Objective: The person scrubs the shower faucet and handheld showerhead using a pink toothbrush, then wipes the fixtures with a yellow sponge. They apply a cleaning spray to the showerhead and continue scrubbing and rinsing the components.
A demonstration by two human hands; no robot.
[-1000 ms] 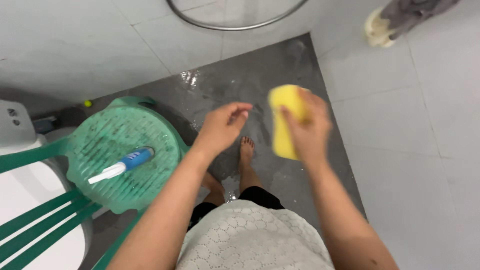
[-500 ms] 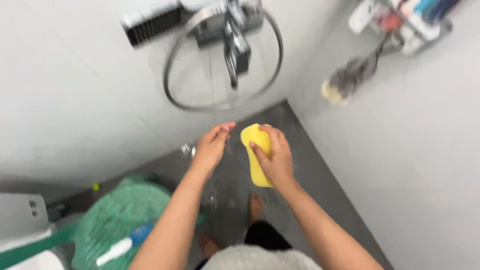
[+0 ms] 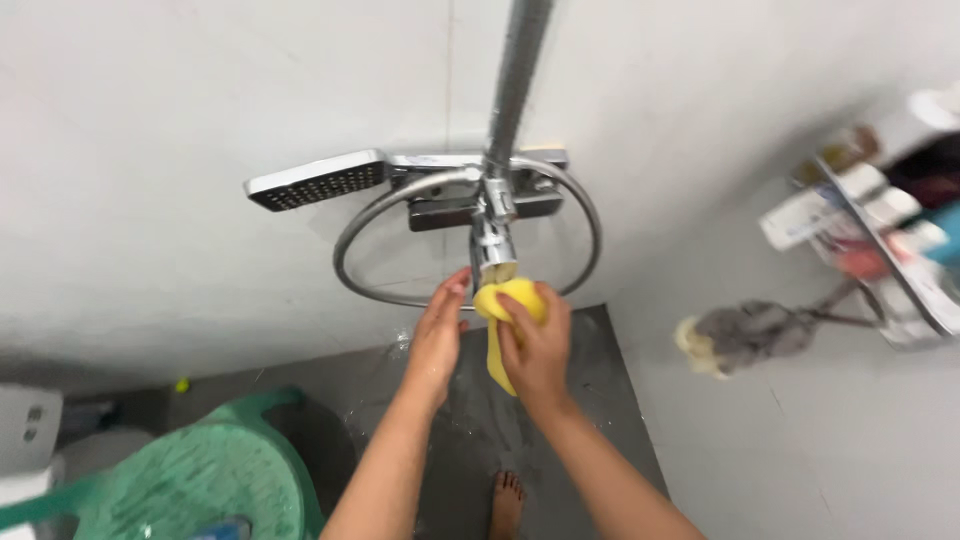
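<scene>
My right hand point(image 3: 535, 345) grips a yellow sponge point(image 3: 497, 312) and holds its top just under the chrome tap spout point(image 3: 492, 250) of the shower mixer. My left hand point(image 3: 438, 335) is beside the sponge on the left, fingers straight and apart, fingertips near the spout, holding nothing. A chrome pipe point(image 3: 515, 70) rises from the mixer, and a hand shower head point(image 3: 315, 180) rests to its left. A coiled metal hose point(image 3: 350, 250) loops around the mixer.
A green plastic chair point(image 3: 190, 480) stands at the lower left on the wet grey floor point(image 3: 580, 400), with a toilet point(image 3: 25, 440) beyond it. A wire rack point(image 3: 880, 240) with bottles hangs on the right wall, a grey cloth point(image 3: 745, 335) below it. My foot point(image 3: 505, 500) is under the hands.
Both hands rose from over the floor up to the tap spout, the right one carrying the sponge. My view tilted upward, bringing the mixer, shower head and rack into sight.
</scene>
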